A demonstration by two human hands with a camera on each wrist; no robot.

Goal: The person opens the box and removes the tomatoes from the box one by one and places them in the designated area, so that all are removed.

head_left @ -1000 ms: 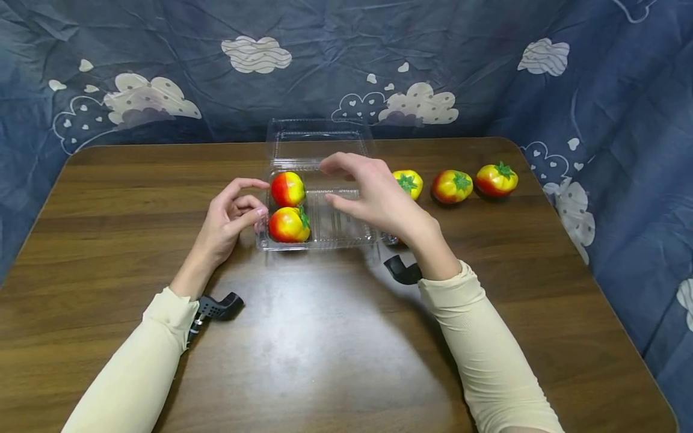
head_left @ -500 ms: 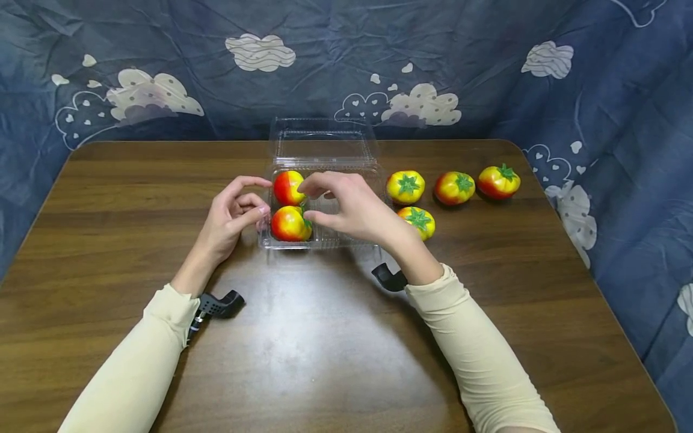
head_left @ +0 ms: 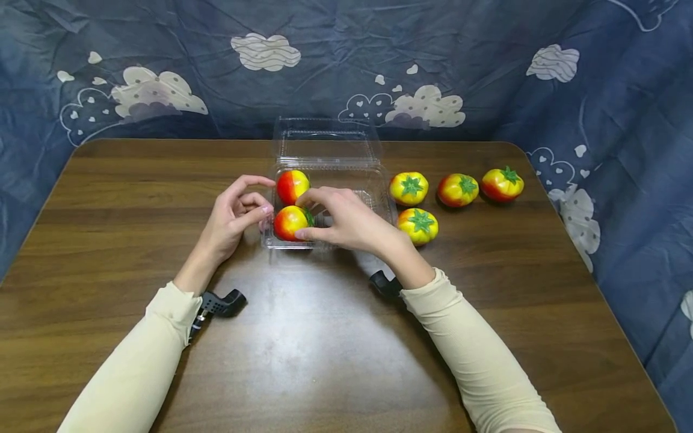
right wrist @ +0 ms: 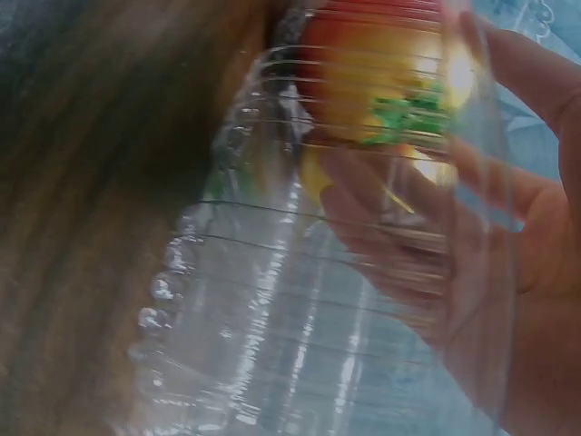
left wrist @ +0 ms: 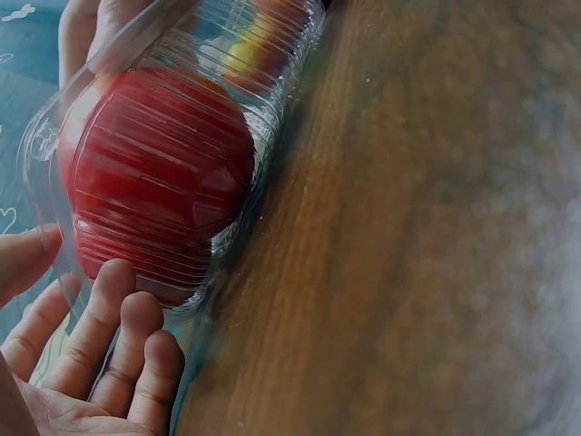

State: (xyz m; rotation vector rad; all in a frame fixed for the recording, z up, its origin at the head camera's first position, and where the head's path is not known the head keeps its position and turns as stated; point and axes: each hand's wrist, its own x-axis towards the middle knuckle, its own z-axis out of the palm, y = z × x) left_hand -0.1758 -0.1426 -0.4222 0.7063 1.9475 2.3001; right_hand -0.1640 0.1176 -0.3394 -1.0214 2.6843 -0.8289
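A clear plastic clamshell container point(head_left: 352, 180) stands on the table with its lid point(head_left: 327, 141) raised at the back. Two red-and-yellow tomatoes with green tops lie in its left part, the far tomato point(head_left: 293, 186) behind the near tomato point(head_left: 289, 222). My left hand point(head_left: 230, 219) holds the container's left rim, its thumb at the edge and its other fingers curled against the outer wall. Over the container, my right hand point(head_left: 354, 222) has thumb and fingers around the near tomato's right side. Through the plastic, the right wrist view shows these fingers point(right wrist: 363, 195) at the tomato's green top.
Several more tomatoes lie right of the container: a near one point(head_left: 418, 226), one behind it point(head_left: 409, 188), then one farther right point(head_left: 458, 190) and the rightmost point(head_left: 502, 184). A blue cloud-print curtain point(head_left: 314, 90) hangs behind the wooden table point(head_left: 303, 361).
My right hand has moved left and down from above the container's right part to the near tomato, uncovering the tomatoes on the right. The left hand stays at the rim.
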